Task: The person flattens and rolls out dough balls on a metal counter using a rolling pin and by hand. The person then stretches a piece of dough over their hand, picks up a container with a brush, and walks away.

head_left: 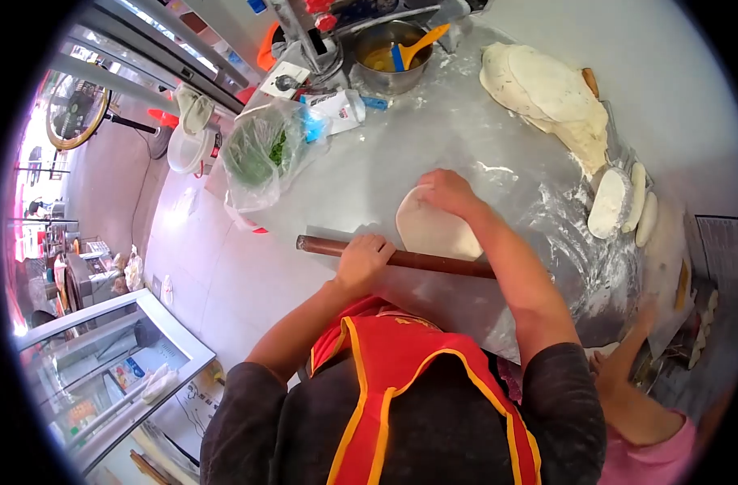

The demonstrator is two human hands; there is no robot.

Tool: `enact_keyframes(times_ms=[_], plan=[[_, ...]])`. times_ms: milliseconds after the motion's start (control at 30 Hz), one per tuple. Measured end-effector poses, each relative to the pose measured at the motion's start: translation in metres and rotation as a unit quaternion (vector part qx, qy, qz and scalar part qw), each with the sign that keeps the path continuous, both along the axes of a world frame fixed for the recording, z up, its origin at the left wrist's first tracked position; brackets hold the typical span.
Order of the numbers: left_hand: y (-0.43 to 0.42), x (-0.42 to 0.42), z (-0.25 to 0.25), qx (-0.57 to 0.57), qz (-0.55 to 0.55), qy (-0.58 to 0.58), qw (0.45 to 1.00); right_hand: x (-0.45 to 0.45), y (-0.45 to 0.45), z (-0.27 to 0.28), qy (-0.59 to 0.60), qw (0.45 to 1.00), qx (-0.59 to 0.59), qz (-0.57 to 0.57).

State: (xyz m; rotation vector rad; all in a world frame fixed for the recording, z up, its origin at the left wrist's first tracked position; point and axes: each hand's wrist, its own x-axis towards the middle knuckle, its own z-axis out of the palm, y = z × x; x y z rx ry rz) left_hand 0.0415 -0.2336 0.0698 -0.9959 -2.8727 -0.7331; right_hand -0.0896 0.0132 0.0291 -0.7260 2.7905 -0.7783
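A flattened round of pale dough [435, 233] lies on the metal worktable [369, 182] in front of me. Across its near edge runs a long brown rolling pin [446, 263]. My left hand [364, 259] is closed over the pin's left part. My right hand [451, 194] grips the far edge of the dough, its fingers curled and partly hidden. The right forearm passes over the pin's right end and covers it.
A big dough mass [547, 85] sits at the far right, with several floured dough pieces [610, 202] nearer. A metal bowl [391, 61] holds an orange-handled brush [425, 42]. Chopped greens fill a plastic bag [251, 162]. Another person's arm [628, 356] reaches in at right.
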Motion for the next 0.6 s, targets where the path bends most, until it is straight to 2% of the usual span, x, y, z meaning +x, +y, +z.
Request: enact_keyframes(times_ms=[33, 100, 133, 200, 267, 333, 400, 500, 533, 600], plan=[[-0.001, 0.002, 0.002, -0.002, 0.005, 0.009, 1.0, -0.003, 0.01, -0.006, 0.031, 0.999, 0.012, -0.001], [-0.001, 0.003, 0.004, -0.004, 0.011, 0.027, 1.0, 0.001, 0.041, -0.007, -0.042, 0.985, 0.012, -0.166], [0.0, 0.002, 0.002, 0.002, 0.024, 0.039, 0.999, 0.008, 0.058, 0.007, -0.145, 0.935, 0.0, -0.323], [0.004, -0.003, -0.006, 0.018, 0.046, 0.061, 0.997, 0.053, 0.104, -0.023, -0.095, 0.908, 0.001, -0.407], [0.003, -0.005, -0.023, 0.013, 0.061, 0.047, 0.997, 0.116, 0.122, 0.015, -0.226, 0.859, -0.034, -0.457], [0.007, -0.001, -0.03, 0.003, 0.082, 0.036, 0.996, 0.19, 0.118, 0.017, -0.055, 0.868, -0.044, -0.491], [0.014, 0.002, -0.03, -0.016, 0.109, 0.036, 0.993, 0.244, 0.107, 0.013, 0.043, 0.913, 0.158, -0.373], [0.03, -0.029, -0.038, -0.036, 0.077, 0.023, 0.996, 0.227, 0.102, 0.013, 0.043, 0.895, 0.129, -0.426], [0.039, -0.053, -0.037, -0.041, 0.068, 0.031, 0.996, 0.205, 0.111, 0.01, 0.07, 0.887, 0.169, -0.425], [0.069, -0.105, -0.028, -0.148, 0.078, 0.023, 0.986, 0.145, 0.136, 0.007, 0.118, 0.873, 0.204, -0.426]])
